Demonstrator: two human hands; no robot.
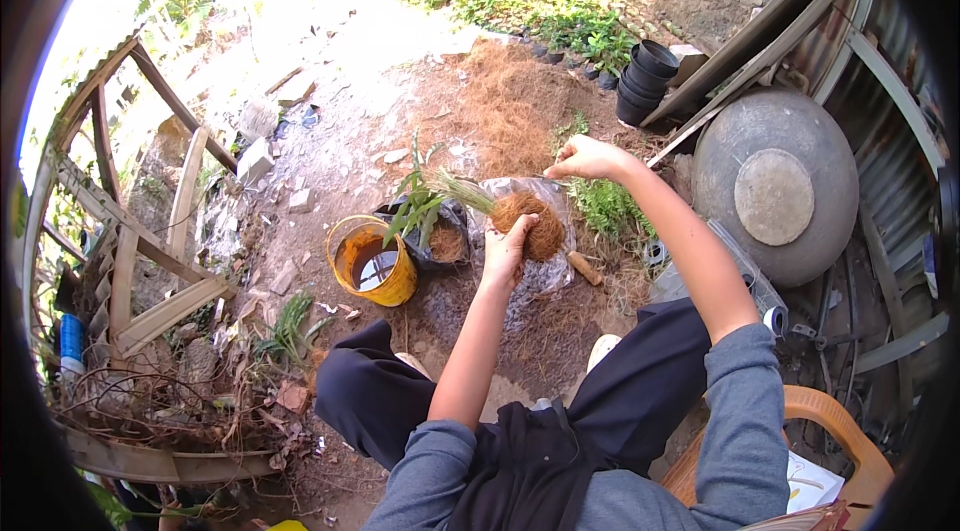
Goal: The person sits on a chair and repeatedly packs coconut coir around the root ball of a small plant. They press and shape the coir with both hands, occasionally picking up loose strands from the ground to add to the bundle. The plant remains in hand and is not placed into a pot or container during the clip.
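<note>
A ball of brown coconut fibre [529,222] with a bundle of thin green stems [469,192] sticking out to the left is held in my left hand [506,253], its thumb across the fibre. My right hand [586,158] is raised to the upper right of the ball, fingers bent and pinched together; whether a thin strand is between them I cannot tell. Under the ball lies a sheet of clear plastic [551,277], with a wooden handle [584,268] at its right edge. To the left stands a leafy plant [417,212] in a black plastic bag [459,220].
A yellow bucket [396,283] of dark liquid stands left of the bag. Loose coconut fibre [510,111] is spread on the soil ahead. Stacked black pots [643,81], a large grey round vessel [810,126] and leaning boards are to the right. A wooden frame [169,313] is at left.
</note>
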